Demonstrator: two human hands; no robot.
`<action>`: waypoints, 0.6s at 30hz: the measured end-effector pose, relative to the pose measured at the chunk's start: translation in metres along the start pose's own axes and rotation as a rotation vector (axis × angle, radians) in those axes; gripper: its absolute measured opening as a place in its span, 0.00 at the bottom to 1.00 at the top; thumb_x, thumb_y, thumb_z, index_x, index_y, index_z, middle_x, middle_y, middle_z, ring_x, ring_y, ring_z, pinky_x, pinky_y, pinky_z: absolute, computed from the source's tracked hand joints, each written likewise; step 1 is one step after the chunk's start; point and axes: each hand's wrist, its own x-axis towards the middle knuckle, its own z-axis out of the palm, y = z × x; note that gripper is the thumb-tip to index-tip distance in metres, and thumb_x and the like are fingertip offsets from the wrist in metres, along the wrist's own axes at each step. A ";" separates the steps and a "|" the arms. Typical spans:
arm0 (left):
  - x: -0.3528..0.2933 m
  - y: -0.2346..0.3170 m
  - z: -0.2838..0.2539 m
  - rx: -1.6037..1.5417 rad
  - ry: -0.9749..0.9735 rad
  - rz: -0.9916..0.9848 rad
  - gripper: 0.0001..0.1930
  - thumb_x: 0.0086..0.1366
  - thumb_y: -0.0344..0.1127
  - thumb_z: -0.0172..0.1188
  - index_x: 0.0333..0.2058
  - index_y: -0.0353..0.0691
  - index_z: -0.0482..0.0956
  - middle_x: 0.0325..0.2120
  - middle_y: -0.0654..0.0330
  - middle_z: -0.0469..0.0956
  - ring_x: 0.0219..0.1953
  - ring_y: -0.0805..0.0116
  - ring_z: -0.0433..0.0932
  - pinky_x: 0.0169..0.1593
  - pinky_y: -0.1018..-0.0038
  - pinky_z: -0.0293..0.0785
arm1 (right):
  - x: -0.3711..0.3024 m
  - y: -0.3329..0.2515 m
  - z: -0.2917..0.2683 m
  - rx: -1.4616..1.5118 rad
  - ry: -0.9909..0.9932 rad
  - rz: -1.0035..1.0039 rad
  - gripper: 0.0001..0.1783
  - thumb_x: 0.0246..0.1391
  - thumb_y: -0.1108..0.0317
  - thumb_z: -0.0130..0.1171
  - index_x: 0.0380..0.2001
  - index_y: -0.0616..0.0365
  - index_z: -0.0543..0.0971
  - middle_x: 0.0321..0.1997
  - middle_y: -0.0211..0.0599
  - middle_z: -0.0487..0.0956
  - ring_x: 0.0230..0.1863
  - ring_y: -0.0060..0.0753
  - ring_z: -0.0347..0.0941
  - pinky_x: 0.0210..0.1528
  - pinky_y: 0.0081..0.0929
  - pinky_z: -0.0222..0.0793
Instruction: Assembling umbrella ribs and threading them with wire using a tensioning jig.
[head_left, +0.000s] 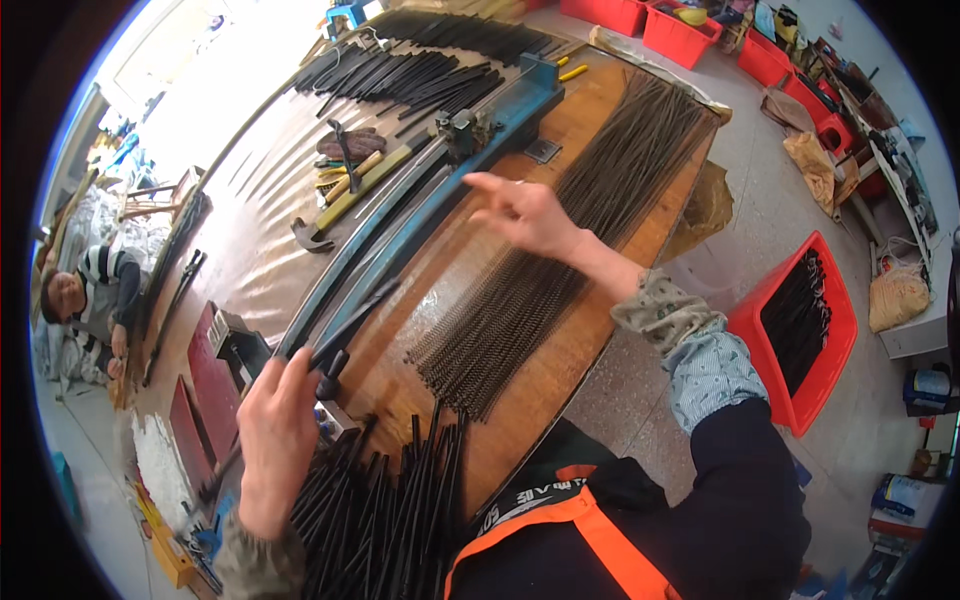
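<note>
My left hand (277,430) is at the near end of a long blue metal rail (420,228), its fingers closed around a slim black tube (362,308) that slants up along the rail. A black knob (332,375) stands beside those fingers. My right hand (530,215) hovers by the rail's right side, index finger stretched out and the others loosely bent; nothing shows in it. Under and beside it lies a wide bundle of long, thin coiled springs (545,290). Below, next to my left forearm, is a pile of black tubes (385,505).
More black tubes (410,80) lie at the table's far end. A claw hammer (312,237) and dark gloves (350,145) rest left of the rail. On the floor at right stands a red bin (835,350) holding black pieces. Another person (100,290) sits at far left.
</note>
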 end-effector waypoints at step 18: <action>0.000 -0.009 0.011 0.038 -0.055 0.055 0.17 0.62 0.25 0.59 0.50 0.40 0.76 0.28 0.52 0.72 0.28 0.50 0.75 0.31 0.59 0.71 | 0.018 -0.095 0.060 0.001 0.086 -0.222 0.30 0.51 0.66 0.67 0.59 0.55 0.74 0.28 0.31 0.74 0.34 0.33 0.71 0.37 0.27 0.71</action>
